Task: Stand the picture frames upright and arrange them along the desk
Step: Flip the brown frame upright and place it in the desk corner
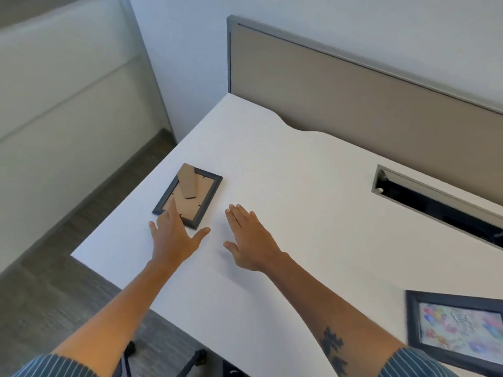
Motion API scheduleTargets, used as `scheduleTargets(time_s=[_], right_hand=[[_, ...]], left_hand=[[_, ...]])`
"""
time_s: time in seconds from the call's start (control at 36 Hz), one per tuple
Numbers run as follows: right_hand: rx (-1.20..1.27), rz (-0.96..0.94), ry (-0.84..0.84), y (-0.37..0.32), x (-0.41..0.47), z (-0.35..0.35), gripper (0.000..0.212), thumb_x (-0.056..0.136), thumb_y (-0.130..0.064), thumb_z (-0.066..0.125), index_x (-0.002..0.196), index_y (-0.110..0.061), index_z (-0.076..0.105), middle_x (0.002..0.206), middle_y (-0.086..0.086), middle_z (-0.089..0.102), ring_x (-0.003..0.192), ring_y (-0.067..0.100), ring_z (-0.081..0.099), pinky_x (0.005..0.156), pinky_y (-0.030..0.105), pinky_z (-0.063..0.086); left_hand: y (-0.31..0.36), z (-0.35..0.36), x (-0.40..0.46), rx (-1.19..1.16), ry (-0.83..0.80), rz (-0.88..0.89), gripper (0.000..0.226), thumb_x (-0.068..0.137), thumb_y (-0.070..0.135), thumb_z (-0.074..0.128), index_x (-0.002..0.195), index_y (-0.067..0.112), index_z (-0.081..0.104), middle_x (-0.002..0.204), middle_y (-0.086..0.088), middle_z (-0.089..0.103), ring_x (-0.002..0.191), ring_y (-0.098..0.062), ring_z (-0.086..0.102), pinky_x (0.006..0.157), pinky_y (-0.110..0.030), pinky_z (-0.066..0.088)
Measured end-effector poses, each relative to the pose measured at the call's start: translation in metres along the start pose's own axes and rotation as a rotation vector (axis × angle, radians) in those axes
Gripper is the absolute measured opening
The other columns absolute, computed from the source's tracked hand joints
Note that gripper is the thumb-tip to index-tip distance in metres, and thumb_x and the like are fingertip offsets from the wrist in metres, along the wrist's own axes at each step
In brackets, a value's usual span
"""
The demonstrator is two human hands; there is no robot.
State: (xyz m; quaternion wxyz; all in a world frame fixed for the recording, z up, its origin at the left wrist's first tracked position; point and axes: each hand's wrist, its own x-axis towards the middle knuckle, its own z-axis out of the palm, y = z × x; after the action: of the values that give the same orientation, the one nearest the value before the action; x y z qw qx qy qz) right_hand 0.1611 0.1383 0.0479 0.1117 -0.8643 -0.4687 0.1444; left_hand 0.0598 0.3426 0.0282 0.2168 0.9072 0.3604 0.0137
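Head view, step in hand: the small dark-framed picture frame with a brown cardboard back (pixel 187 196) is judged to be the one about to be lifted and stood up; nothing is gripped yet.
Head view, left hand (pixel 174 235): spread wide with fingers straight, its fingertips laid over the near edge of the small frame; whether they press on it cannot be told.
Head view, right hand (pixel 249 236): flat and open, holding nothing, over bare white worktop (pixel 299 213) just beside the frame's right side.
Head view, how it is best done: the long edges should be taken from both sides, the frame tipped up, and the cardboard easel leg (pixel 187 183) swung out before release, lest the frame fall back.
Head view, frame's heading: face down, back upward, long axis running away from the hands and leaning right; the leg lies roughly along it.
Head view, second frame: a larger dark frame with a colourful print (pixel 457 327) lies face up, well apart behind the right forearm.
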Motion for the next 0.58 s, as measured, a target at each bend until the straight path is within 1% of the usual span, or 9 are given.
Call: scheduleTargets(time_s=[0.06, 0.08, 0.14, 0.22, 0.31, 0.42, 0.5, 0.58], right_hand=[[-0.006, -0.004, -0.031, -0.005, 0.012, 0.006, 0.082, 0.109, -0.041, 0.051, 0.17, -0.009, 0.007, 0.18, 0.007, 0.002, 0.166, 0.026, -0.001, 0.134, 0.046, 0.006], [-0.01, -0.008, -0.041, -0.007, 0.018, 0.009, 0.082, 0.109, -0.041, 0.051, 0.17, -0.009, 0.007, 0.18, 0.007, 0.002, 0.166, 0.026, -0.001, 0.134, 0.046, 0.005], [-0.014, -0.015, -0.059, -0.011, 0.028, 0.014, 0.083, 0.109, -0.041, 0.052, 0.17, -0.01, 0.007, 0.18, 0.007, 0.002, 0.166, 0.027, -0.001, 0.134, 0.046, 0.006], [0.004, -0.014, -0.086, -0.015, 0.038, 0.019, 0.083, 0.109, -0.041, 0.052, 0.17, -0.011, 0.006, 0.18, 0.005, -0.001, 0.166, 0.025, -0.004, 0.135, 0.048, 0.006], [0.035, -0.023, -0.076, -0.019, 0.04, 0.024, 0.086, 0.106, -0.046, 0.054, 0.17, -0.01, 0.009, 0.179, 0.005, 0.001, 0.166, 0.024, -0.003, 0.135, 0.047, 0.005], [0.029, -0.045, -0.092, -0.016, 0.032, 0.03, 0.088, 0.105, -0.046, 0.055, 0.17, -0.009, 0.01, 0.179, 0.005, 0.001, 0.166, 0.024, -0.003, 0.135, 0.048, 0.005], [0.028, -0.035, -0.108, -0.012, 0.026, 0.03, 0.089, 0.105, -0.045, 0.056, 0.17, -0.009, 0.007, 0.18, 0.005, -0.001, 0.166, 0.024, -0.004, 0.135, 0.048, 0.005], [0.051, -0.019, -0.108, -0.006, 0.023, 0.027, 0.089, 0.105, -0.043, 0.056, 0.17, -0.009, 0.005, 0.18, 0.004, -0.002, 0.166, 0.023, -0.005, 0.135, 0.048, 0.004]], left_hand=[[-0.004, -0.001, 0.01, 0.027, 0.034, -0.002, 0.131, 0.072, 0.079, 0.079, 0.168, 0.013, 0.019, 0.167, -0.015, 0.042, 0.153, -0.043, 0.041, 0.123, -0.068, 0.035], [-0.006, -0.001, 0.015, 0.046, 0.039, -0.002, 0.132, 0.07, 0.079, 0.079, 0.167, 0.012, 0.021, 0.168, -0.015, 0.04, 0.154, -0.042, 0.039, 0.122, -0.067, 0.037], [-0.008, 0.0, 0.024, 0.067, 0.02, -0.016, 0.137, 0.068, 0.081, 0.08, 0.167, 0.011, 0.018, 0.173, -0.015, 0.03, 0.158, -0.042, 0.031, 0.124, -0.066, 0.035], [-0.01, 0.002, 0.037, 0.061, -0.035, -0.069, 0.147, 0.063, 0.087, 0.078, 0.168, 0.011, 0.009, 0.178, -0.014, 0.014, 0.164, -0.041, 0.017, 0.128, -0.065, 0.026], [-0.009, 0.005, 0.046, 0.056, -0.056, -0.104, 0.156, 0.058, 0.093, 0.074, 0.168, 0.009, 0.003, 0.179, -0.016, 0.007, 0.165, -0.041, 0.01, 0.129, -0.063, 0.022], [-0.004, 0.007, 0.049, 0.061, -0.043, -0.13, 0.157, 0.057, 0.092, 0.077, 0.168, 0.007, 0.004, 0.177, -0.019, 0.011, 0.163, -0.043, 0.014, 0.128, -0.062, 0.023], [-0.001, 0.004, 0.051, 0.001, -0.037, -0.156, 0.154, 0.059, 0.081, 0.087, 0.167, 0.008, 0.006, 0.172, -0.017, 0.02, 0.159, -0.042, 0.022, 0.127, -0.061, 0.027], [-0.001, 0.001, 0.052, -0.044, -0.029, -0.173, 0.151, 0.059, 0.072, 0.092, 0.168, 0.01, 0.008, 0.169, -0.015, 0.023, 0.157, -0.041, 0.024, 0.127, -0.06, 0.028]])
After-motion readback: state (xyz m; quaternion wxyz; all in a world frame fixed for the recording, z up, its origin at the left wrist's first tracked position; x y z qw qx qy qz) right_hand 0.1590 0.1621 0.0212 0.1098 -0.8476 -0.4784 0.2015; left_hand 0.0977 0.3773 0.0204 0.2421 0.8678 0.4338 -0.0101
